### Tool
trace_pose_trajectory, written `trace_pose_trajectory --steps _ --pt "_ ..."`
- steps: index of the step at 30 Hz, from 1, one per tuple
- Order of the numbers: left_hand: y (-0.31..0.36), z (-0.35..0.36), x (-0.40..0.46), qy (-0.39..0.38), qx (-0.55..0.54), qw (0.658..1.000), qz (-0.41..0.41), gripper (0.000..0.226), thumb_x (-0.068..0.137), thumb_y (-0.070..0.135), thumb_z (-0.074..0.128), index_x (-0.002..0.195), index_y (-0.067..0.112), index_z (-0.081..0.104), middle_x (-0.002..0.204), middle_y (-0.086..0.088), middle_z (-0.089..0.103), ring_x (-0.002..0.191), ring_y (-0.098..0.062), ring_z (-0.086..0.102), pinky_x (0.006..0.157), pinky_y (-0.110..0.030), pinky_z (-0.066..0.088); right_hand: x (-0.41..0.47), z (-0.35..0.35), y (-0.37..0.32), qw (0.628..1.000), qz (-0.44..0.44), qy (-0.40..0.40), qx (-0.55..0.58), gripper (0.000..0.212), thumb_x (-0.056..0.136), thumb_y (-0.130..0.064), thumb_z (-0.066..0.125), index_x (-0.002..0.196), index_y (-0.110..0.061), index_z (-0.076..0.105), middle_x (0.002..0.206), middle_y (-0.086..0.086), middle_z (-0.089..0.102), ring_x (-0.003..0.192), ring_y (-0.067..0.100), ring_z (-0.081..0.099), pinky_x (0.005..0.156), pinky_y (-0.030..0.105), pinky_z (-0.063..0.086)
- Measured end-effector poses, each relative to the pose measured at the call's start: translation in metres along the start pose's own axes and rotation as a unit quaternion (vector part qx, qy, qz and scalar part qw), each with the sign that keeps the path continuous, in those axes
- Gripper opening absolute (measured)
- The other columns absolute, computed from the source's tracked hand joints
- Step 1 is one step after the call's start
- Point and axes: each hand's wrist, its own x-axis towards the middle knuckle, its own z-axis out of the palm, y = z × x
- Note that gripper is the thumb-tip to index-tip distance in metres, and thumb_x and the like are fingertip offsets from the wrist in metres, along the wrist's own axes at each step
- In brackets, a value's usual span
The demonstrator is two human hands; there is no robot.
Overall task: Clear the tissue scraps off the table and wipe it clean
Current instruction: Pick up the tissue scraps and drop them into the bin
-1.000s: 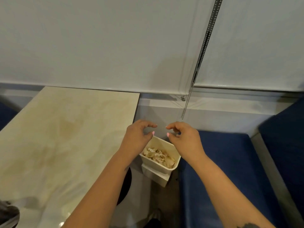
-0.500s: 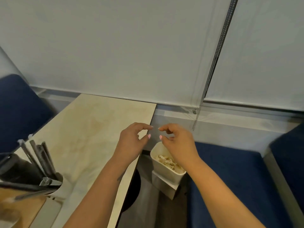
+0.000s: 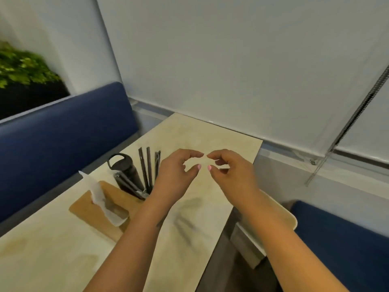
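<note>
Head view: your table (image 3: 189,239) fills the lower centre, no scraps visible on it. Blue bench (image 3: 63,140) at left. Wooden board (image 3: 88,205) w/ a white tissue (image 3: 99,194) lower left, black bottle (image 3: 124,169) beside. Your left hand (image 3: 176,175) and right hand (image 3: 231,175) hover mid-frame, fingers loosely curled, holding nothing, tips nearly meeting.

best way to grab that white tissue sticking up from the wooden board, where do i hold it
Pinch the white tissue at its free upper corner, which stands up above the flat wooden board, clear of the black bottle and dark utensils. Come from above and the near side with the left hand, which is closer; both it and the right hand appear empty. Its lower end lies draped flat, harder to pinch.
</note>
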Motion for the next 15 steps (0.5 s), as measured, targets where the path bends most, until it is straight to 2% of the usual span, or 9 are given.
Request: trace_pose_trajectory --steps 2,5,9,11,13,15 --pt "-0.014 -0.03 -0.014 0.02 0.012 1.0 -0.02 0.025 0.086 0.018 0.066 0.102 0.036 0.064 0.103 0.022 0.058 0.099 0.003 0.053 0.082 -0.013 0.045 -0.007 0.025 -0.021 1.0 -0.014 -0.021 0.007 0.024 0.084 -0.016 0.067 0.094 -0.038 0.061 0.091 -0.03 0.055 0.09 -0.007 0.055 0.075 0.015 0.05" --pt "-0.035 -0.072 -0.041 0.053 0.032 0.996 -0.06 0.026 0.085 0.019 0.067 0.104 0.037 0.064 0.102 0.02 0.058 0.1 -0.001 0.055 0.087 -0.021 0.047 -0.019 0.064 -0.05 0.997 -0.044 -0.054 0.016 0.026 0.083 -0.014 0.067 0.094 -0.036 0.061 0.091 -0.029 0.056 0.089 -0.002 0.057 0.074 0.019 0.052" --pt "-0.058 -0.125 -0.08 0.092 0.062 0.985 -0.128 0.025 0.085 0.02 0.067 0.105 0.035 0.065 0.107 0.016 0.058 0.097 -0.005 0.056 0.084 -0.019 0.049 -0.038 0.117 -0.086 0.992 -0.064 -0.102 0.031 0.024 0.084 -0.014 0.067 0.095 -0.034 0.06 0.092 -0.019 0.06 0.088 0.001 0.058 0.075 0.02 0.052" --pt "-0.069 -0.151 -0.105 0.111 0.068 0.978 -0.161 0.024 0.085 0.021 0.067 0.106 0.034 0.065 0.112 0.013 0.06 0.1 -0.007 0.056 0.088 -0.022 0.048 -0.05 0.145 -0.102 0.987 -0.076 -0.135 0.043 0.021 0.084 -0.017 0.067 0.097 -0.032 0.063 0.093 -0.017 0.061 0.089 0.0 0.058 0.076 0.019 0.051" --pt "-0.081 -0.173 -0.13 0.128 0.074 0.974 -0.172 0.022 0.085 0.021 0.067 0.104 0.032 0.066 0.113 0.011 0.061 0.104 -0.008 0.055 0.095 -0.028 0.047 -0.062 0.169 -0.114 0.982 -0.085 -0.16 0.054 0.02 0.084 -0.019 0.067 0.1 -0.03 0.064 0.095 -0.016 0.063 0.091 0.0 0.058 0.078 0.023 0.052" --pt "-0.097 -0.197 -0.16 0.149 0.083 0.969 -0.178 0.021 0.085 0.02 0.067 0.104 0.031 0.067 0.11 0.012 0.062 0.101 -0.005 0.056 0.094 -0.029 0.049 -0.078 0.199 -0.126 0.975 -0.088 -0.193 0.059 0.02 0.084 -0.022 0.066 0.097 -0.035 0.061 0.095 -0.018 0.062 0.091 0.0 0.058 0.078 0.026 0.053"
